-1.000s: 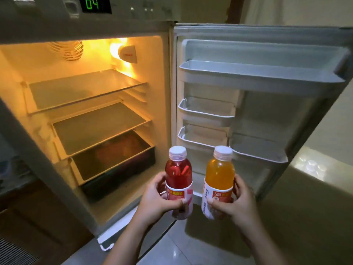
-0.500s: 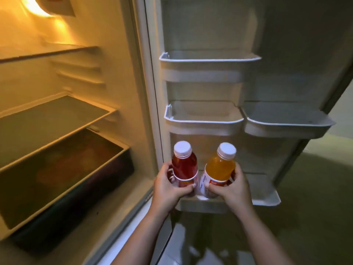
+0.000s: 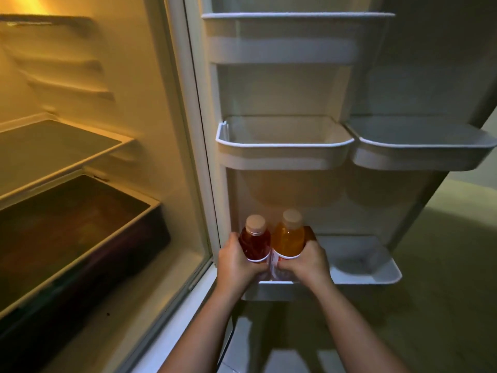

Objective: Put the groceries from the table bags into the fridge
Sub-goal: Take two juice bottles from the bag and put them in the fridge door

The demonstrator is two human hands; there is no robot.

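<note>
The fridge stands open with its door swung to the right. My left hand [image 3: 236,261] grips a red drink bottle [image 3: 255,243] with a pale cap. My right hand [image 3: 309,261] grips an orange drink bottle [image 3: 288,238] with the same kind of cap. Both bottles stand upright side by side, touching, at the left end of the bottom door shelf [image 3: 368,275]. Their lower parts are hidden by my fingers and the shelf's front wall.
Two door bins [image 3: 282,154] [image 3: 419,157] hang above the bottom shelf, and a long one [image 3: 295,25] higher up. Inside the lit fridge are a glass shelf [image 3: 59,146] and a dark drawer [image 3: 80,227]. Tiled floor lies below the door.
Both hands carried the two bottles forward and down from in front of the door into the left end of the bottom door shelf. My view has moved closer and lower.
</note>
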